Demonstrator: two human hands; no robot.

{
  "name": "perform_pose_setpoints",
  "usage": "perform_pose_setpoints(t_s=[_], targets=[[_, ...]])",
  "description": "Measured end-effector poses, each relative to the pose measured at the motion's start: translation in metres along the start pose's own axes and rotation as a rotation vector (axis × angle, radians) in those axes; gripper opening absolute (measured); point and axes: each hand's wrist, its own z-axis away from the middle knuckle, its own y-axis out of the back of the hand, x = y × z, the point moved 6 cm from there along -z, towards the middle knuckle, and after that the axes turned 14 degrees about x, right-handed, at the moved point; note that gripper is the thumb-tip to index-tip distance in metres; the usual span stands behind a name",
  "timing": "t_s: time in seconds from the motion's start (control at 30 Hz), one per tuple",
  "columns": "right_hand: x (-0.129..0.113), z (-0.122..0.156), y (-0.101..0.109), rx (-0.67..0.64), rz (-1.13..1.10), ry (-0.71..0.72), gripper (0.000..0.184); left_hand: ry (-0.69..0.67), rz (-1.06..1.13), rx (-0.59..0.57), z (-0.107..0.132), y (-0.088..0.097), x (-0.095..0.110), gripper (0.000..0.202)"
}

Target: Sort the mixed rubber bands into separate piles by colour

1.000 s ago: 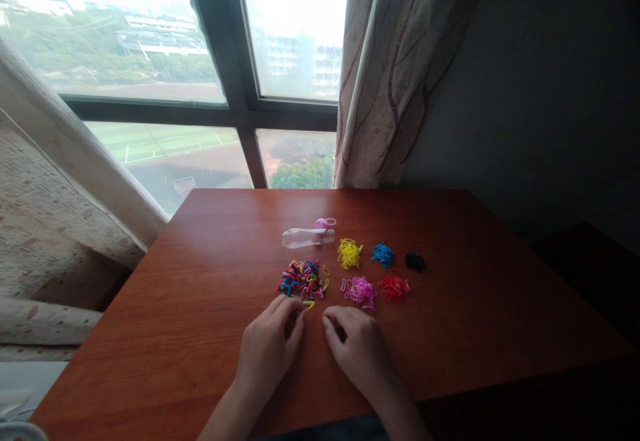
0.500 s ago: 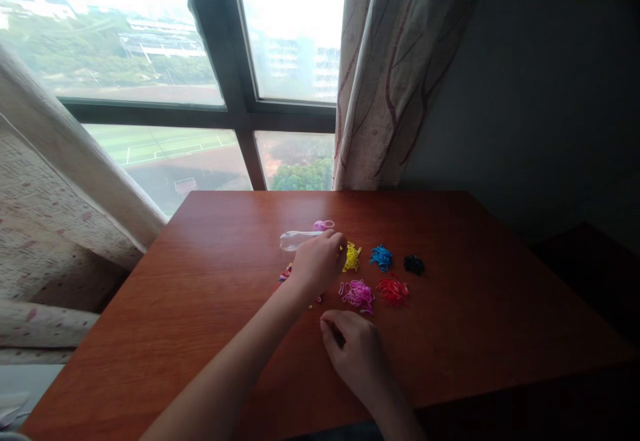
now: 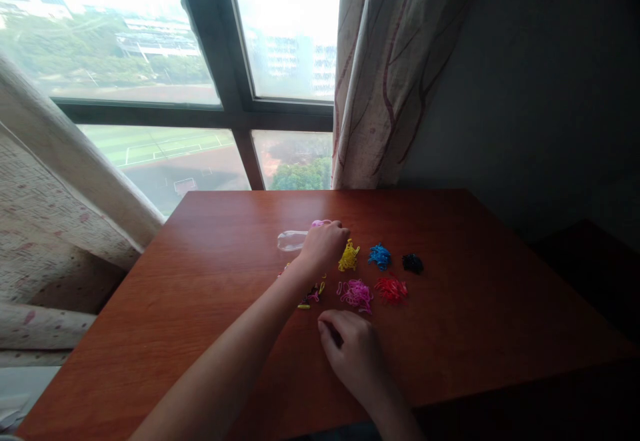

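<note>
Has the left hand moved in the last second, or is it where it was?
Yes. The left hand has gone forward, away from the person, past the mixed bands and now sits between the clear bottle and the yellow pile.

I see glossy smooth wood table (image 3: pixel 450 334) under the left hand (image 3: pixel 323 248) fingers, clear plastic bottle (image 3: pixel 289 240) at their tips, rubbery yellow bands (image 3: pixel 349 256) just beside them, matt cloth curtain (image 3: pixel 385 74) well beyond.

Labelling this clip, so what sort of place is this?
Probably a high-floor room in a home or dorm: wooden table beside a curtained window overlooking a sports field.
</note>
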Motion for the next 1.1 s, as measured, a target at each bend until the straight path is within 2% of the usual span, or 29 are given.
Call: perform_pose_setpoints(t_s=[0.2, 0.3, 0.43, 0.6, 0.8, 0.93, 1.1], targets=[[0.000, 0.000, 0.000, 0.001, 0.018, 0.007, 0.017, 0.054, 0.028, 0.084, 0.025, 0.027, -0.010, 0.023], [0.000, 0.000, 0.001, 0.002, 0.019, 0.011, 0.018, 0.066, 0.049, 0.125, 0.048, 0.041, -0.016, 0.022], [-0.001, 0.000, 0.000, -0.007, 0.028, 0.015, 0.017, 0.126, 0.143, 0.195, 0.083, 0.051, -0.029, 0.015], [-0.001, 0.000, -0.001, -0.033, 0.052, 0.017, 0.017, 0.231, 0.317, 0.269, 0.127, 0.049, -0.045, 0.013], [0.000, 0.001, -0.003, -0.025, 0.101, 0.028, 0.017, 0.275, 0.306, 0.268, 0.169, 0.042, -0.053, 0.016], [0.000, 0.001, -0.005, -0.027, 0.131, 0.023, 0.016, 0.246, 0.267, 0.253, 0.184, 0.037, -0.051, 0.017], [0.000, -0.001, -0.008, -0.026, 0.173, 0.000, 0.016, 0.242, 0.232, 0.242, 0.185, 0.035, -0.050, 0.016]])
